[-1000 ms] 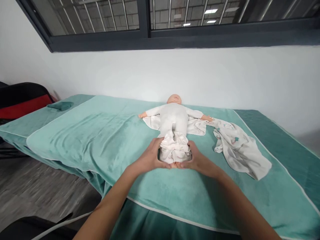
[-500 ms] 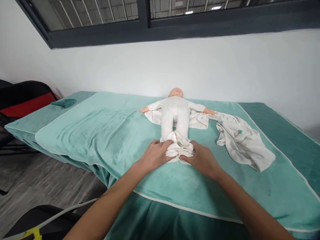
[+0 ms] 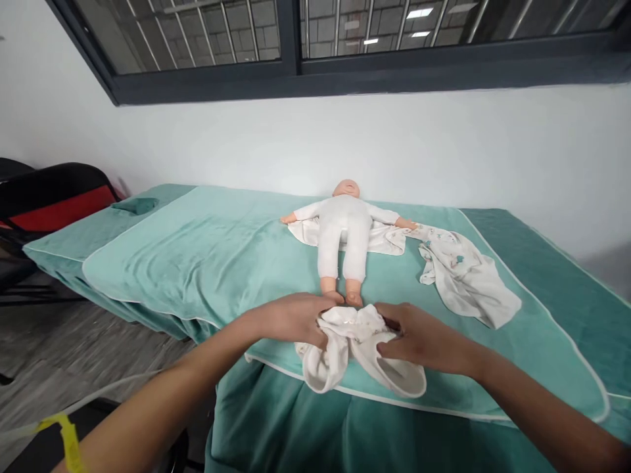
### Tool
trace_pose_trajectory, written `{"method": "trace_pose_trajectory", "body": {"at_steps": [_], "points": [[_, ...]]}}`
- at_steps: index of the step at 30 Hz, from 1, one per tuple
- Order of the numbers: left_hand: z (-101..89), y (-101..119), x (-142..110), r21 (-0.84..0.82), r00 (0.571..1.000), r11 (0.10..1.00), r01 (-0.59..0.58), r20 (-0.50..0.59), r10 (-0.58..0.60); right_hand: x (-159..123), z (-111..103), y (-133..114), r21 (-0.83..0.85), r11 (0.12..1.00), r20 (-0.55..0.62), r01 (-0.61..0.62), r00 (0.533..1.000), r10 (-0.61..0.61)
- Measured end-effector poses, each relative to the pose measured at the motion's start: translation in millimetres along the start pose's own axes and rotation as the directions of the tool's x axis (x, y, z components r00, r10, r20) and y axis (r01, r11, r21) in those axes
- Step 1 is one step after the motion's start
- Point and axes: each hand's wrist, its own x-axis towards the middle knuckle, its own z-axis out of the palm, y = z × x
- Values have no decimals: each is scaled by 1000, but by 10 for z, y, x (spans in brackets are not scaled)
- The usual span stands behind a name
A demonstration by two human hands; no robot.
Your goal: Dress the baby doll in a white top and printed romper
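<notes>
Small white baby pants point(image 3: 355, 328) are bunched at the waist just below the doll's bare feet, their two legs drooping toward me. My left hand point(image 3: 298, 317) is closed on the left side of the waist, and my right hand point(image 3: 424, 335) grips the right side. A baby doll point(image 3: 344, 223) lies on its back with arms spread, its body and limbs in white cloth. Its feet show fully and are apart from the pants. Under its arms and back is a spread white cloth point(image 3: 387, 240).
A crumpled white printed garment point(image 3: 473, 282) lies to the doll's right. Green velvety covers point(image 3: 197, 276) with pale piping drape the bed. A wall and barred window point(image 3: 296, 66) stand behind. Black-and-red chairs point(image 3: 59, 203) are at left; a cable with yellow tape point(image 3: 69, 437) runs lower left.
Both hands have drawn the bunched pants toward me, off the doll's lower legs and feet. The feet, covered before, are now bare. The view has tilted up slightly.
</notes>
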Motion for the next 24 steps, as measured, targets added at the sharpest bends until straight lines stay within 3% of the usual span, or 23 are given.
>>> {"method": "trace_pose_trajectory", "body": {"at_steps": [3,7,10,13,16,19,21,24], "points": [[-180,144,-179,164,998,986,-27,64,16,-60,-210,-155,-180,982,108,60,993,-41],[-462,432,-335,362,992,932,-4,117,-41,-93,-547,-460,-390,912,163,129,984,-70],[-657,626,-414,538,997,841,58,7,-73,-117,-809,-710,-519,840,180,161,981,-77],[-800,755,-464,648,981,753,113,-192,17,-124,-1036,-890,-587,793,87,162,987,-137],[-892,862,-497,659,927,731,174,-359,103,-116,-1181,-1010,-567,815,-127,119,965,-229],[-940,959,-535,601,901,783,160,-413,133,-124,-1220,-1132,-501,849,-255,168,909,-330],[-952,995,-576,556,918,828,76,-363,160,-147,-1203,-1209,-475,857,-279,198,890,-360],[-959,992,-655,434,976,901,-18,-189,110,-187,-1173,-1247,-461,857,-254,229,892,-375]]}}
